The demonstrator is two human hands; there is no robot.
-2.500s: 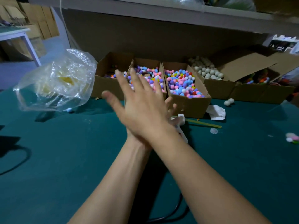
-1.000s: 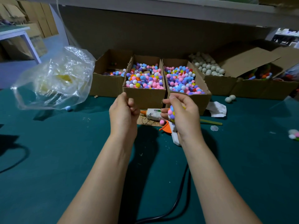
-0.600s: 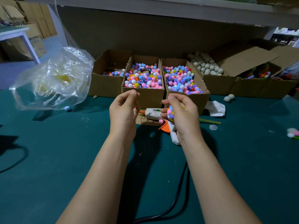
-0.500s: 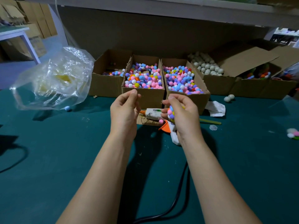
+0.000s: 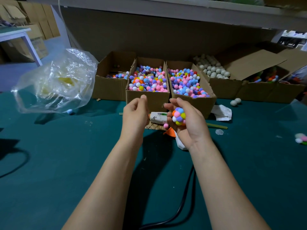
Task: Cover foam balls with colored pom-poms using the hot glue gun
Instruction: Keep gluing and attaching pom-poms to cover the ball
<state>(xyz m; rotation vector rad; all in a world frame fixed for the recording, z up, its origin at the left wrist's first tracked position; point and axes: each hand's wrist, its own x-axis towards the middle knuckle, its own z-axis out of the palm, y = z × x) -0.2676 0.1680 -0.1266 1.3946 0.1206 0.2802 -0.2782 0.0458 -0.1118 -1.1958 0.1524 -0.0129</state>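
My right hand [image 5: 191, 128] is raised over the green table [image 5: 66, 163], palm turned toward me, fingers curled round a foam ball covered in colored pom-poms [image 5: 178, 116]. My left hand [image 5: 135, 113] hovers just left of it, its back toward me and its fingers curled with the tips together; nothing shows in it. Between and behind the hands the white hot glue gun [image 5: 158, 117] lies on a cardboard scrap, its orange part [image 5: 169, 131] below. A loose pink pom-pom [image 5: 165, 125] sits beside the gun.
Cardboard boxes of pom-poms [image 5: 147, 98] [image 5: 197, 103] stand behind the hands, a box of bare foam balls [image 5: 214, 70] further right. A crumpled plastic bag [image 5: 54, 82] is at left. The gun's black cord [image 5: 182, 205] runs toward me. A glue stick [image 5: 216, 125] and white paper [image 5: 222, 112] lie at right.
The hands, pressed together 2.5 s ago, have parted. My right hand has turned its palm toward me, showing more of the pom-pom ball. My left hand stays close by with its fingertips together.
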